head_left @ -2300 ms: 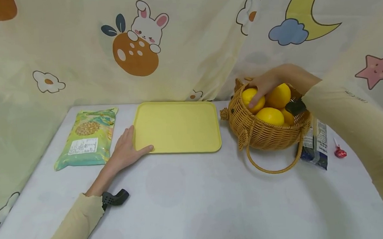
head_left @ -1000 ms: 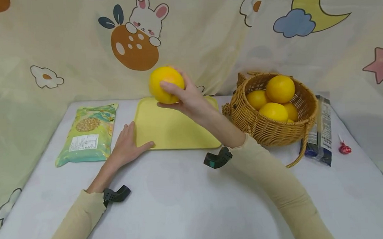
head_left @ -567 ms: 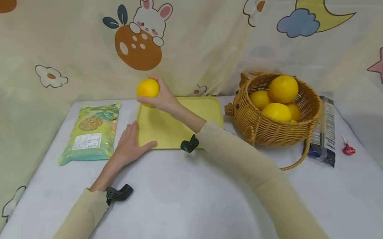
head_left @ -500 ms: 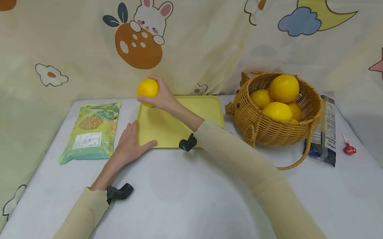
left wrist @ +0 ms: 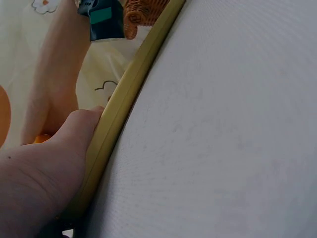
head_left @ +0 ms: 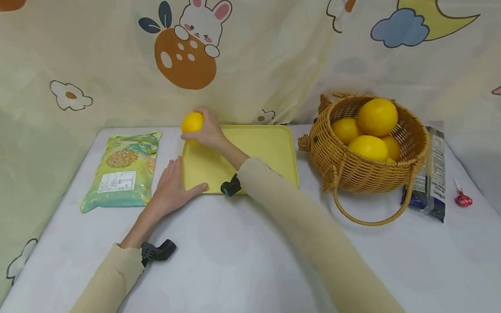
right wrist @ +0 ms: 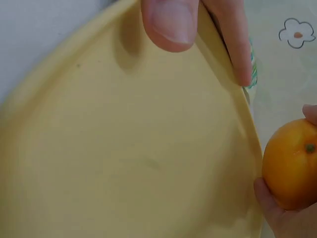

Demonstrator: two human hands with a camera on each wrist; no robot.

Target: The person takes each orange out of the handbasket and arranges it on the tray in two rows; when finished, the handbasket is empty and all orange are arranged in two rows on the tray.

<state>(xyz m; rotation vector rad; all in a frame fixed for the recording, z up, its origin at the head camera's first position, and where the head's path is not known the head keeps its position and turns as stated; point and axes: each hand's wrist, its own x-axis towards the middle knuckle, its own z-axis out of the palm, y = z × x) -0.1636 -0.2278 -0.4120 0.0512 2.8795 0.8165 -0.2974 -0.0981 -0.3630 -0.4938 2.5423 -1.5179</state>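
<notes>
An orange [head_left: 192, 122] is gripped in my right hand [head_left: 211, 130], thumb on its near side, at the far left corner of the yellow tray [head_left: 258, 151]. In the right wrist view the orange [right wrist: 287, 166] shows its stem end beside the tray's rim; whether it touches the tray I cannot tell. My left hand [head_left: 172, 188] rests at the tray's near left corner, with straight fingers along the left side and the thumb over the front rim. The left wrist view shows that thumb against the tray rim [left wrist: 124, 99].
A wicker basket [head_left: 360, 175] shaped like a pig stands to the right, holding several oranges [head_left: 378, 117], its handle hanging forward. Partly behind it lies a dark packet [head_left: 434, 181], with a red lollipop [head_left: 463, 199] further right. A green bag [head_left: 123, 169] lies left of the tray.
My right hand has taken an orange out of the basket, carried it left across the tray and lowered it at the far left corner. My left hand has stayed on the tray.
</notes>
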